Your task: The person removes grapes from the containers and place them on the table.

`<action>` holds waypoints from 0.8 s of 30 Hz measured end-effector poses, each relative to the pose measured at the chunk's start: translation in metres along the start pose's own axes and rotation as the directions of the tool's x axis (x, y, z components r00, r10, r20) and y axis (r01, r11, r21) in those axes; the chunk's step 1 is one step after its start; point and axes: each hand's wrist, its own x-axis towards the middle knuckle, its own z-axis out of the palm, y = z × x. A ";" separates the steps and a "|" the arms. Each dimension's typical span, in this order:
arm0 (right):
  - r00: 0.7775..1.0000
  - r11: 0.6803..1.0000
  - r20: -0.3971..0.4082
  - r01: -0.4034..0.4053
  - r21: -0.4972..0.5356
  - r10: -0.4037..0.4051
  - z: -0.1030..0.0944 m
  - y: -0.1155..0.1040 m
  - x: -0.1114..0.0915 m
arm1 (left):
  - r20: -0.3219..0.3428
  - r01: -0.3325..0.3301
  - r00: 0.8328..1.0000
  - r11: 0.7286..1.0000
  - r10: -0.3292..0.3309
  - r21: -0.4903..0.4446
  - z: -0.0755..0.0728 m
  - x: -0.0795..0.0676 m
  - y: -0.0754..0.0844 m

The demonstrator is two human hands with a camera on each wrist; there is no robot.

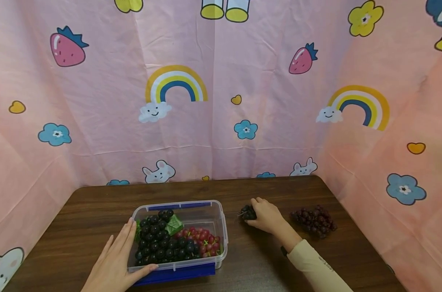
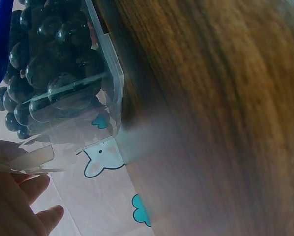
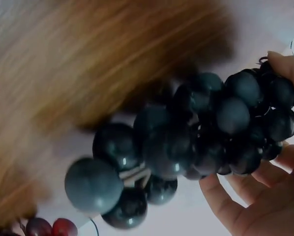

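Note:
A clear plastic container [image 1: 223,227] with blue clips stands left of centre on the table. Inside it lie a large bunch of black grapes [image 1: 156,239], a bunch of red grapes [image 1: 202,239] and a green leaf [image 1: 174,225]. My left hand [image 1: 115,259] rests along the container's left side, fingers straight, thumb at the near rim. To the right of the container, my right hand [image 1: 266,217] grips a small bunch of dark grapes [image 3: 206,132], thumb on one side and fingers on the other. In the head view the hand hides part of that bunch.
A bunch of dark red grapes [image 1: 313,221] lies on the brown wooden table [image 1: 264,259], right of my right hand. A pink patterned cloth [image 1: 221,162] hangs behind the table and along its sides. The container's near blue clip [image 1: 180,273] hangs folded outward.

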 end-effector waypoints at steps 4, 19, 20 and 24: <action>1.000 1.000 -0.003 -0.008 -0.002 0.008 0.005 0.000 0.001 | 0.005 0.001 1.000 1.000 -0.001 -0.006 0.000 0.000 0.000; 1.000 1.000 0.027 -0.011 -0.026 0.011 0.003 0.003 -0.010 | 0.017 0.002 1.000 1.000 -0.002 -0.024 -0.001 0.000 -0.001; 1.000 1.000 0.024 -0.011 -0.025 0.012 0.002 0.004 -0.012 | 0.015 0.001 1.000 1.000 0.000 -0.023 -0.001 0.000 -0.001; 1.000 1.000 0.010 -0.001 -0.012 0.002 -0.004 0.006 -0.019 | 0.010 -0.005 1.000 1.000 0.005 -0.020 -0.001 -0.001 -0.001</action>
